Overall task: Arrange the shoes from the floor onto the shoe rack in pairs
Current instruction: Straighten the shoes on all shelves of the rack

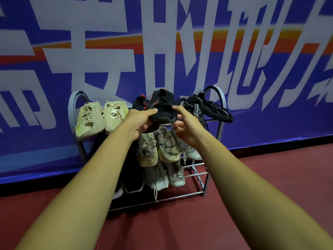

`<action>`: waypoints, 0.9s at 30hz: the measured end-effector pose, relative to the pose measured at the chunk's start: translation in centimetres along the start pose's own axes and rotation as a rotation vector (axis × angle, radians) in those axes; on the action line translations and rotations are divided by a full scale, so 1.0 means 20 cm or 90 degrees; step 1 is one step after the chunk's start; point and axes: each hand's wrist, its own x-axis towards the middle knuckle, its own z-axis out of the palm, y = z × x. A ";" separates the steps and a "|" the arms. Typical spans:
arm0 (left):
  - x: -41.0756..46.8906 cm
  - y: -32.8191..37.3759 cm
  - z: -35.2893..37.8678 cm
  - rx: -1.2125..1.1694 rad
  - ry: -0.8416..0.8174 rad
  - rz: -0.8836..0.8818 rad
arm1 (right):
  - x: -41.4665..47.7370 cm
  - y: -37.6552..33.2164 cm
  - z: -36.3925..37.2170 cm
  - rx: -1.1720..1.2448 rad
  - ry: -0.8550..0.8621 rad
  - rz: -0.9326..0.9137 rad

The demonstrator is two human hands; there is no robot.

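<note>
A metal shoe rack [198, 193] stands against the wall. Both my hands hold a black shoe with red trim [162, 105] over the middle of the top shelf. My left hand [142, 121] grips its near left side and my right hand [185, 125] its near right side. Its black mate [139, 102] sits just behind to the left. A cream pair [100, 118] fills the top shelf's left end and a black mesh pair [209, 109] the right end. Beige plaid sneakers [158, 148] rest on the middle shelf. Grey and black shoes [162, 177] sit on the bottom shelf.
A blue banner wall [270, 87] with large white characters rises right behind the rack. Dark red floor [180, 228] spreads in front and to the right. My forearms cover part of the rack's left side.
</note>
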 end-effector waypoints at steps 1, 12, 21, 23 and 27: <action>0.00 0.00 0.01 -0.009 -0.012 -0.009 | -0.01 0.00 0.00 -0.014 0.001 0.003; -0.02 -0.05 0.06 0.316 0.083 0.110 | 0.04 0.04 -0.01 0.060 0.157 -0.049; -0.02 -0.04 0.08 0.471 0.116 0.234 | 0.11 0.10 0.04 0.097 0.228 -0.088; -0.02 -0.05 0.07 0.488 0.100 0.251 | 0.12 0.12 0.05 0.103 0.248 -0.082; -0.02 -0.08 0.06 0.554 0.084 0.280 | 0.13 0.15 0.05 0.061 0.252 -0.088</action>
